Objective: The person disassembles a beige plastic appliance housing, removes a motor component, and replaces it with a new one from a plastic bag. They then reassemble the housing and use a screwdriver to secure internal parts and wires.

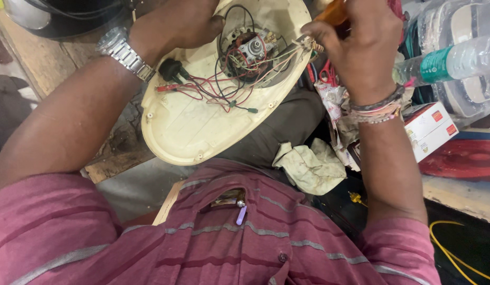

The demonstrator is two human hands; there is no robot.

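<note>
A person in a maroon striped shirt (245, 248) bends over an opened cream plastic appliance housing (202, 121), oval in shape, which rests on the person's lap and overlaps the worn wooden counter (49, 63) at its near edge. The left hand (176, 21), a steel wristwatch (123, 53) on its wrist, curls its grip around the housing's far rim. The right hand (356, 47), thread bands at the wrist, pinches an orange-handled tool (332, 13) whose tip meets a bundle of wires beside the exposed motor (250, 50). Red and black wires (213, 89) sprawl across the housing. A crumpled pale cloth (308, 166) lies on the lap; a clear plastic bottle (451, 60) lies to the right.
</note>
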